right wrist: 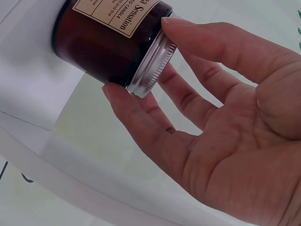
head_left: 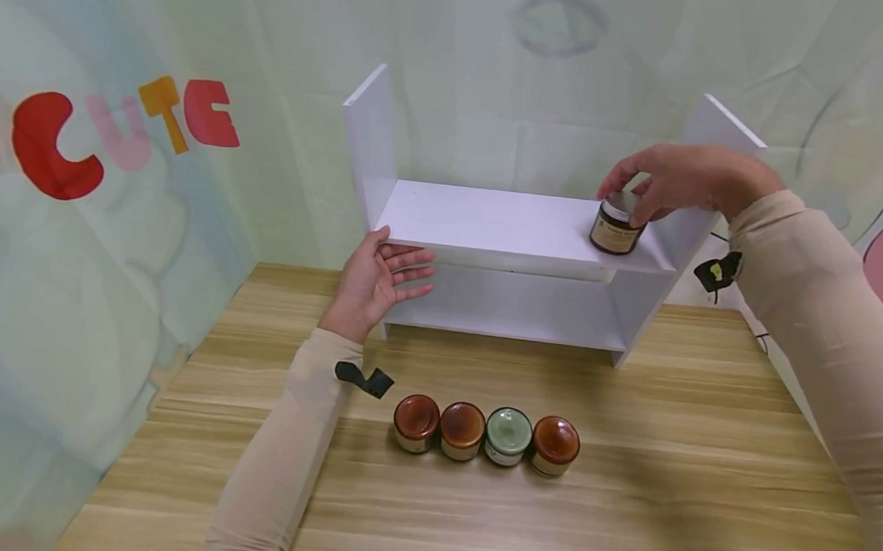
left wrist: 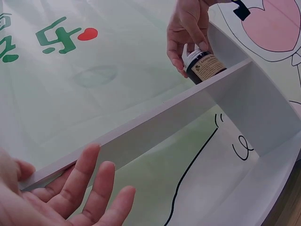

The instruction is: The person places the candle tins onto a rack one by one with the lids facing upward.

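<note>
A dark amber candle jar (head_left: 615,227) with a cream label and silver lid stands at the right end of the white shelf's (head_left: 482,219) upper board. My right hand (head_left: 689,182) holds it from above; in the right wrist view the thumb and fingers (right wrist: 221,42) pinch around the silver lid (right wrist: 153,66). At the board's left front corner, my left hand (head_left: 373,284) grips the edge, thumb on top and index finger underneath. The other left fingers (left wrist: 106,183) spread loosely below the board.
Several lidded jars, amber ones (head_left: 416,420) and a green one (head_left: 509,433), stand in a row on the wooden table (head_left: 289,467) in front of the shelf. Upright side panels (head_left: 369,139) rise at both shelf ends. A printed cloth (head_left: 459,77) hangs behind.
</note>
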Action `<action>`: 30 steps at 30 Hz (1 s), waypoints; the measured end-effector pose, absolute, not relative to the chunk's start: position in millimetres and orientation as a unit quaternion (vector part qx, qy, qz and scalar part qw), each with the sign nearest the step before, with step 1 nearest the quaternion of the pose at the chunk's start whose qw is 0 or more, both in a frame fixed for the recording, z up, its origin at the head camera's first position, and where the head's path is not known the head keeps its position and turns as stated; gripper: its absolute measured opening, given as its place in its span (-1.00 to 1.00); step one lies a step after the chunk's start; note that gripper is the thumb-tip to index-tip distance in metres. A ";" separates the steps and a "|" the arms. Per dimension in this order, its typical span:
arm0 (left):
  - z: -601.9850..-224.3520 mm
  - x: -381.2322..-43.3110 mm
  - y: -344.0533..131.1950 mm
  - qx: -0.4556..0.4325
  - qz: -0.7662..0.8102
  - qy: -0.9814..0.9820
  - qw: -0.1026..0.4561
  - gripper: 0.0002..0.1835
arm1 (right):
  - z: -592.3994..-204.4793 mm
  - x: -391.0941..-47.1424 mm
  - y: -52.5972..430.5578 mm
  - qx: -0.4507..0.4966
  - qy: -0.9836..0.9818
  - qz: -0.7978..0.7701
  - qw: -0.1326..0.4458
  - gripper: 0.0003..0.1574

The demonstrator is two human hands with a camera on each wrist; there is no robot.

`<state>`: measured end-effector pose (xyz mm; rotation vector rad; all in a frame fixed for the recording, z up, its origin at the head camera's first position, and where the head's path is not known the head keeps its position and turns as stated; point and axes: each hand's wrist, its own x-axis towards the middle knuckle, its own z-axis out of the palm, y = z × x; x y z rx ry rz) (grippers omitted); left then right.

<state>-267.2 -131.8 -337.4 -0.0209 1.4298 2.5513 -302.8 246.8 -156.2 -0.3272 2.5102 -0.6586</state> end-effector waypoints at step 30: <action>-336.4 -267.0 -130.7 -0.014 0.868 0.484 0.106 -0.49 | -155.2 -310.3 245.5 -0.087 0.936 -0.234 0.249 -0.21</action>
